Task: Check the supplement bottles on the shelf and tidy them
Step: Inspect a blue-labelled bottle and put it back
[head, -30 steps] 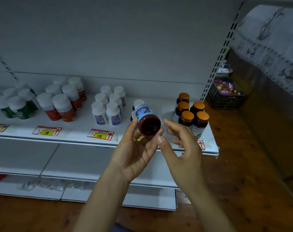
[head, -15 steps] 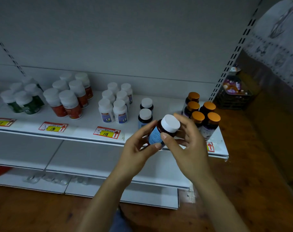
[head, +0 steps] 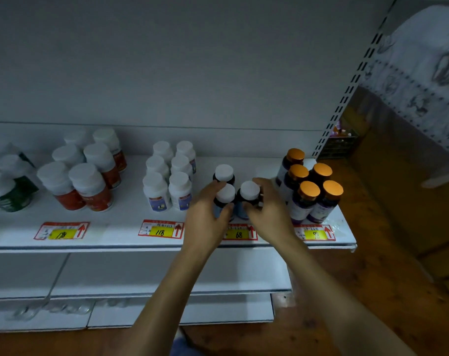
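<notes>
orange-capped bottles [head: 311, 191] just beside right hand [head: 268, 214], white-capped bottle [head: 248, 199] between

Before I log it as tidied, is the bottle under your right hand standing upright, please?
Upright: the bottle stands on the shelf, white cap up.

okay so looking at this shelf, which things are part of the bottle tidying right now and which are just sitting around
In the job: left hand and right hand on two dark white-capped bottles, a third behind.

Just about: orange-capped dark bottles, red-labelled white bottles, yellow price tags, dark crate on floor.
</notes>
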{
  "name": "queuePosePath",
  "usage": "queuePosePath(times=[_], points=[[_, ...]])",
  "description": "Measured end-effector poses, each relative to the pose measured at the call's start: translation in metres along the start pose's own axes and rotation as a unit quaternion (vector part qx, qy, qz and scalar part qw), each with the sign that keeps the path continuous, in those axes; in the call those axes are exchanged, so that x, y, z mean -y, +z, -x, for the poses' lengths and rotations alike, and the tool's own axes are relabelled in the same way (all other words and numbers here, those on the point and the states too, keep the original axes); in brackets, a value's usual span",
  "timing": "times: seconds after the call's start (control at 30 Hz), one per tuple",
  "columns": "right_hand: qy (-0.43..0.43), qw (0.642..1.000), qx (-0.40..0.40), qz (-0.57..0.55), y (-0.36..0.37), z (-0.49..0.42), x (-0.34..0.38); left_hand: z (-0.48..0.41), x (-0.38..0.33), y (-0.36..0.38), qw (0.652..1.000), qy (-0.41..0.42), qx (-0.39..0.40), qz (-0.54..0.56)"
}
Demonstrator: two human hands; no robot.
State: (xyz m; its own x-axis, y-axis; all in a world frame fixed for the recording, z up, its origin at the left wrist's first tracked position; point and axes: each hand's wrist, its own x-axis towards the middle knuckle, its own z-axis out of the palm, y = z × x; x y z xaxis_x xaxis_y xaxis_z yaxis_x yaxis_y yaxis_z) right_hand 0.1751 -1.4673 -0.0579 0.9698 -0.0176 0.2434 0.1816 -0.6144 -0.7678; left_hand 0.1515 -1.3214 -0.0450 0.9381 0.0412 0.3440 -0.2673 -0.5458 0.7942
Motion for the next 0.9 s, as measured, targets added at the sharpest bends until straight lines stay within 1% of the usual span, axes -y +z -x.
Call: queuePosePath(times=[0.07,0.13,0.2,0.27,0.3,0.33,0.4,0.5,0.57,0.7,0.77,0.8,0.83,0.9], points=[[0.002,1.000,-0.001,0.005,0.004,-0.001,-0.001,-0.008,0.008,0.005,0.999,0.027,0.006,-0.031],[0.005,1.000,-0.005,0.013,0.005,-0.001,-0.001,-0.012,0.014,0.009,0.998,0.005,0.008,-0.061],[0.023,1.000,-0.006,0.014,0.003,0.002,0.003,-0.012,0.018,0.011,0.996,-0.010,-0.010,-0.093],[0.010,0.999,-0.037,0.009,0.000,0.009,0.006,-0.013,0.015,0.007,0.995,-0.001,-0.025,-0.096],[-0.003,0.998,-0.056,0.005,-0.002,0.013,0.007,-0.013,0.012,0.004,0.996,0.004,-0.030,-0.080],[-0.015,0.997,-0.074,-0.002,-0.005,0.017,0.008,-0.014,0.008,0.000,0.998,-0.001,-0.034,-0.048],[-0.028,0.994,-0.100,-0.019,-0.011,0.025,0.013,-0.015,-0.006,-0.010,0.997,-0.038,-0.049,0.044],[-0.018,0.992,-0.101,-0.072,-0.023,0.037,0.023,-0.012,-0.032,-0.022,0.981,-0.079,-0.091,0.155],[-0.001,0.989,-0.069,-0.128,-0.033,0.046,0.032,-0.004,-0.047,-0.026,0.962,-0.094,-0.110,0.233],[0.010,0.969,0.055,-0.241,-0.055,0.066,0.043,0.017,-0.073,-0.025,0.898,-0.149,-0.096,0.402],[0.000,0.956,0.092,-0.278,-0.063,0.076,0.042,0.026,-0.085,-0.020,0.873,-0.164,-0.088,0.451],[-0.003,0.952,0.096,-0.292,-0.066,0.081,0.042,0.031,-0.090,-0.018,0.865,-0.167,-0.088,0.465],[-0.004,0.949,0.090,-0.302,-0.068,0.086,0.042,0.036,-0.094,-0.015,0.860,-0.170,-0.089,0.473],[-0.013,0.955,0.059,-0.291,-0.071,0.095,0.041,0.046,-0.100,-0.011,0.867,-0.172,-0.088,0.459]])
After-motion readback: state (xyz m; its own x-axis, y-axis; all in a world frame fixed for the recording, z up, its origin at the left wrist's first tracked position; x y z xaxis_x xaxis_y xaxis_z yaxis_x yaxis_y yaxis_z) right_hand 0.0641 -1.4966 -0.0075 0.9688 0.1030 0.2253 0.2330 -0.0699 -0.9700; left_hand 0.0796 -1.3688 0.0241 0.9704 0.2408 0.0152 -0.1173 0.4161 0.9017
